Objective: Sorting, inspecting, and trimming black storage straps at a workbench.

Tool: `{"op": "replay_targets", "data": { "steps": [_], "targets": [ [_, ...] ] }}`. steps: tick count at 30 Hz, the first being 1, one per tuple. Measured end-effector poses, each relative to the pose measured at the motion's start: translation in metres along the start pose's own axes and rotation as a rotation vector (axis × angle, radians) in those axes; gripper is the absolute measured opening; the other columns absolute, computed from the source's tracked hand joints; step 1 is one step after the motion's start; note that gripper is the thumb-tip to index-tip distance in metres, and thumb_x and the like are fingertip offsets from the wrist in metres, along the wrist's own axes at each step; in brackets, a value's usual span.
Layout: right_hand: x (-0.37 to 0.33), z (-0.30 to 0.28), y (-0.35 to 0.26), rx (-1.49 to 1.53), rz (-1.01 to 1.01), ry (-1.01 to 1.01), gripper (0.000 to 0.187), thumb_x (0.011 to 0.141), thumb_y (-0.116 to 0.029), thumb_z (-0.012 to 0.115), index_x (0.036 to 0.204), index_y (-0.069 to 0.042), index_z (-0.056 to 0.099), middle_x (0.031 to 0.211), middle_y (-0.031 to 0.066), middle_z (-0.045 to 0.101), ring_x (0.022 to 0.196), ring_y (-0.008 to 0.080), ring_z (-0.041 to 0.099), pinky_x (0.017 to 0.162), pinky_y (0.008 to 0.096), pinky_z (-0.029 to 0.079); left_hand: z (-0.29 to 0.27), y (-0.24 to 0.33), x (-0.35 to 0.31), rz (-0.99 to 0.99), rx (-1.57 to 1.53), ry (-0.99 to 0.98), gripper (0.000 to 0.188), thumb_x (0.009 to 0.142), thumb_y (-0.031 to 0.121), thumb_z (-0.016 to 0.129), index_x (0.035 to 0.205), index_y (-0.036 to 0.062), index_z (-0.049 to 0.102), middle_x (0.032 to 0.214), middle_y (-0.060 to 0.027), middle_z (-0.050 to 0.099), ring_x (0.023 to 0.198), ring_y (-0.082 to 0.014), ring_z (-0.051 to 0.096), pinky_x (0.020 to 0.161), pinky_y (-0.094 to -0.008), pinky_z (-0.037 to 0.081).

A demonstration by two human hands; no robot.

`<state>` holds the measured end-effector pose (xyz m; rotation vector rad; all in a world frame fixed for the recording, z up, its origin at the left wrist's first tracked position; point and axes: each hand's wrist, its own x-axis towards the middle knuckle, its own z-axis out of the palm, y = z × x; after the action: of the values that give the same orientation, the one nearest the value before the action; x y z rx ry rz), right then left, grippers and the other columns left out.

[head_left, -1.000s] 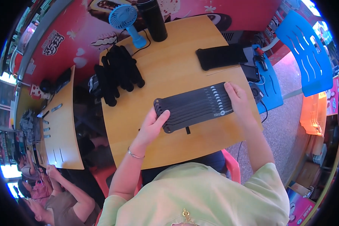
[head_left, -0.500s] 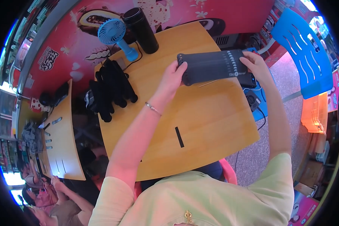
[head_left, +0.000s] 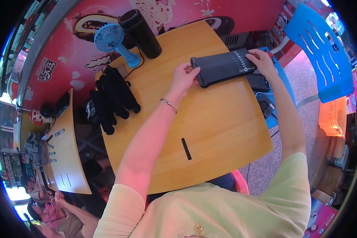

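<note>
A dark grey, flat rectangular bundle (head_left: 222, 68) with knobbly ends and a row of pale marks near its right end is held at the far side of the wooden table (head_left: 210, 119). My left hand (head_left: 185, 78) pinches its left end, thumb on top. The fingers of my right hand (head_left: 261, 61) are closed on its right end. What the bundle is made up of cannot be told. Just in front of it a thin stick (head_left: 225, 85) lies on the table. Nearer to me is a short black strip (head_left: 186, 148).
Black, soft-looking rolls (head_left: 115, 95) lie at the table's left. Behind them stand a blue fan (head_left: 111, 37) and a black tumbler (head_left: 141, 33). To the right are a blue chair (head_left: 321, 51) and an orange crate (head_left: 332, 117). People (head_left: 63, 214) sit at the lower left.
The bundle has tilted, its left end now nearer to me and its right end slightly farther. My left hand has turned a little at its end. The view has shifted slightly.
</note>
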<state>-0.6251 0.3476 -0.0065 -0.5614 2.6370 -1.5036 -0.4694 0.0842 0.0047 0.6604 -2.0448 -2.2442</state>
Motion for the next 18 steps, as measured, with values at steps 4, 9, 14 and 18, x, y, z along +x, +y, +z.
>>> {"op": "replay_targets", "data": {
  "steps": [4,9,14,18],
  "targets": [
    [-0.001,0.001,0.001,-0.05,-0.012,0.012,0.03,0.083,-0.021,0.067,0.104,0.0,0.063,0.086,0.0073,0.067,0.078,0.0125,0.061,0.072,0.0249,0.046,0.001,0.0,-0.001,-0.015,0.056,0.048,0.016,0.086,0.008,0.062,0.098,-0.0005,0.057,0.081,-0.0054,0.061,0.068,-0.0119,0.059,0.057,-0.0247,0.053],
    [0.001,0.0,0.005,-0.047,-0.016,-0.001,0.03,0.083,-0.021,0.067,0.104,0.0,0.063,0.087,0.0079,0.067,0.078,0.0131,0.061,0.072,0.0254,0.047,0.002,-0.005,0.0,-0.014,0.037,0.052,0.018,0.085,0.008,0.064,0.098,-0.001,0.057,0.08,-0.0053,0.061,0.066,-0.0113,0.059,0.056,-0.0235,0.053],
    [0.001,0.0,0.004,-0.063,-0.02,-0.01,0.03,0.082,-0.022,0.068,0.104,-0.001,0.063,0.086,0.008,0.067,0.078,0.0137,0.062,0.072,0.0261,0.047,0.002,-0.008,0.001,-0.01,0.044,0.064,0.018,0.084,0.008,0.064,0.098,-0.001,0.057,0.079,-0.0051,0.061,0.065,-0.0112,0.059,0.055,-0.023,0.053],
    [0.002,0.001,0.003,-0.103,-0.019,0.01,0.032,0.082,-0.023,0.068,0.104,-0.001,0.064,0.086,0.0084,0.067,0.079,0.0152,0.062,0.073,0.0269,0.047,0.002,-0.01,0.003,-0.001,0.059,0.07,0.018,0.084,0.008,0.064,0.098,-0.001,0.056,0.079,-0.0049,0.061,0.064,-0.0112,0.058,0.054,-0.0229,0.052]
  ]
}}
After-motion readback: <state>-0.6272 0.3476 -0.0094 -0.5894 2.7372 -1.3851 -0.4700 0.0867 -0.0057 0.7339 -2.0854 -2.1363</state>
